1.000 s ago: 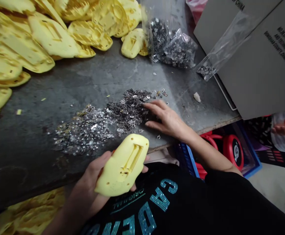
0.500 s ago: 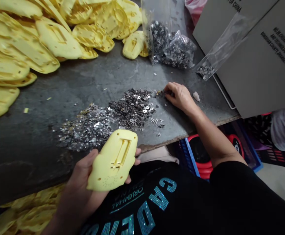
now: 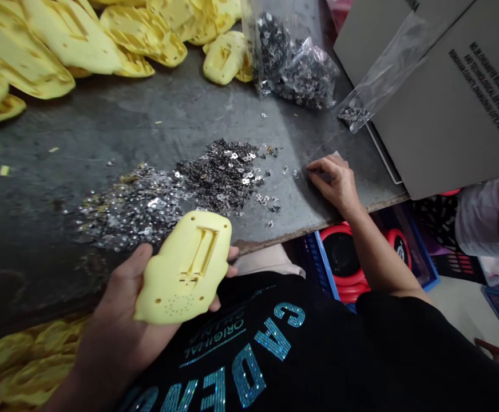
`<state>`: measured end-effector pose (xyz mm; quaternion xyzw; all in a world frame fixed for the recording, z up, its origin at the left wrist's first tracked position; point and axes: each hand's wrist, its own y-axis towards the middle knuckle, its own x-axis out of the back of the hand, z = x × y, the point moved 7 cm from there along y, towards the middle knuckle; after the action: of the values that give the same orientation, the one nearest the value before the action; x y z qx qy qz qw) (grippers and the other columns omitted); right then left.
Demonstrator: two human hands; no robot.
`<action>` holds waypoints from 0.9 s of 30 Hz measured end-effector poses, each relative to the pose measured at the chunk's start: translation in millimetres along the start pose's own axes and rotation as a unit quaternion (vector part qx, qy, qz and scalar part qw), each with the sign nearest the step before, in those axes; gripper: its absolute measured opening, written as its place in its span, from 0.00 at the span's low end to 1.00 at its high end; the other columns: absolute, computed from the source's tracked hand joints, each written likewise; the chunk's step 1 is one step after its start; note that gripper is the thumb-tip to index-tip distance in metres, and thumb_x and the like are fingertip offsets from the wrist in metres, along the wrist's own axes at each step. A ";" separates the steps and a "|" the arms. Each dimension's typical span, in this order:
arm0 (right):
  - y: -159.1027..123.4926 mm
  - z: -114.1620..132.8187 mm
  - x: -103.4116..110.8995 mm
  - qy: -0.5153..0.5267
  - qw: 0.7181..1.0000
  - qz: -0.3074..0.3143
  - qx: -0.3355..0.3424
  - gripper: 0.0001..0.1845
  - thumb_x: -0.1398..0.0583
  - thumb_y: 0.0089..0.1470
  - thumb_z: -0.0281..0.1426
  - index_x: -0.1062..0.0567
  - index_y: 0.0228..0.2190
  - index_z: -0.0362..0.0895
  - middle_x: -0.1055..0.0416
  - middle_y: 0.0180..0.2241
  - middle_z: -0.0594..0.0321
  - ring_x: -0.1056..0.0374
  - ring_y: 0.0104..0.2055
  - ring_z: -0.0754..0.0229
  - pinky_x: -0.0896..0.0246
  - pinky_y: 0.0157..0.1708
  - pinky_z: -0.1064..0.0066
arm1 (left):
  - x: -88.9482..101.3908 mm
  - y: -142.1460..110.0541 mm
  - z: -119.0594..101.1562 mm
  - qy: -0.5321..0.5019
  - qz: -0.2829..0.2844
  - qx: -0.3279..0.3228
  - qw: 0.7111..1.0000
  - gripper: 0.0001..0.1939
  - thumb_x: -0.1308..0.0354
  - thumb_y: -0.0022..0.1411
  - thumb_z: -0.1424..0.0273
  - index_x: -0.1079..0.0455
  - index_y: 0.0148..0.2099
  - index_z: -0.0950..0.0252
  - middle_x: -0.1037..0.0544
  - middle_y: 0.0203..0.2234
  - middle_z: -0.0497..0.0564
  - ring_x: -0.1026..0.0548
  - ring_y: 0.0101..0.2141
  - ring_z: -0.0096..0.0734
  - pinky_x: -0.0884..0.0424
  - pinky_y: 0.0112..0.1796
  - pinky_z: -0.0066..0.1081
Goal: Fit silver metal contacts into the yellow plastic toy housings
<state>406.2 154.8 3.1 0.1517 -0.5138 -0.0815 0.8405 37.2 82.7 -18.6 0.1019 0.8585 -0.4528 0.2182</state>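
Note:
My left hand (image 3: 123, 320) holds a yellow plastic shell (image 3: 183, 269) at the near table edge, its inner side up with a rectangular slot showing. A heap of small metal contact pieces (image 3: 181, 191) lies spread on the dark grey table (image 3: 103, 131) just beyond it. My right hand (image 3: 335, 183) rests on the table to the right of the heap, fingers curled and pinched together near the surface; what they pinch is too small to make out.
Many yellow shells (image 3: 60, 40) are piled at the back left. Clear bags of metal pieces (image 3: 292, 63) stand at the back. A grey cardboard box (image 3: 447, 86) lies at the right. Blue crate with red items (image 3: 361, 257) sits below. More yellow shells (image 3: 18, 366) lie below left.
My right hand left the heap, reached to its far right edge, then drew back right toward the table edge with fingers pinched. The left hand and shell shifted slightly left.

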 end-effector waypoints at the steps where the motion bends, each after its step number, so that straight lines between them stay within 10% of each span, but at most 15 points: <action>1: 3.7 0.7 -3.7 -0.009 1.000 0.008 0.000 0.09 0.36 0.67 0.36 0.16 0.42 0.48 0.17 0.41 0.58 0.24 0.47 0.49 0.38 0.56 0.53 | -0.8 1.0 -0.1 -0.001 0.010 0.000 1.000 0.33 0.42 0.74 0.43 0.23 0.71 0.55 0.13 0.59 0.61 0.13 0.52 0.63 0.14 0.31 0.41; 8: 12.7 14.9 -10.1 -0.020 0.999 0.037 0.015 0.07 0.34 0.66 0.36 0.15 0.38 0.48 0.18 0.39 0.58 0.26 0.47 0.48 0.39 0.54 0.53 | -12.5 3.4 -1.8 -0.025 0.077 -0.044 0.996 0.34 0.46 0.77 0.43 0.20 0.68 0.60 0.13 0.57 0.63 0.11 0.49 0.62 0.12 0.32 0.40; 12: 3.4 66.2 6.6 0.077 0.993 0.008 0.086 0.04 0.33 0.67 0.35 0.16 0.38 0.50 0.17 0.36 0.64 0.24 0.42 0.54 0.39 0.47 0.59 | -22.4 4.1 1.9 -0.069 0.096 -0.031 0.992 0.29 0.36 0.71 0.51 0.18 0.63 0.67 0.12 0.55 0.68 0.10 0.47 0.62 0.10 0.36 0.46; 19: -1.6 176.7 2.8 0.237 0.939 0.066 0.240 0.03 0.33 0.70 0.36 0.18 0.42 0.50 0.15 0.39 0.66 0.21 0.41 0.56 0.36 0.47 0.58 | -34.4 -2.1 5.1 -0.133 0.289 -0.041 0.947 0.26 0.39 0.75 0.53 0.19 0.63 0.65 0.11 0.55 0.62 0.11 0.52 0.60 0.10 0.43 0.48; 27: 7.2 209.5 -9.2 0.254 0.919 0.077 0.290 0.06 0.36 0.71 0.36 0.19 0.41 0.48 0.16 0.39 0.65 0.21 0.42 0.57 0.34 0.47 0.58 | -22.2 -11.3 11.6 -0.151 0.301 -0.024 0.941 0.32 0.40 0.76 0.52 0.27 0.71 0.66 0.14 0.59 0.66 0.15 0.58 0.68 0.11 0.44 0.52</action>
<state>215.8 128.4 87.1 0.3643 -0.2945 0.1779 0.8654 55.9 67.2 -5.7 0.2806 0.7555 -0.3557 0.4733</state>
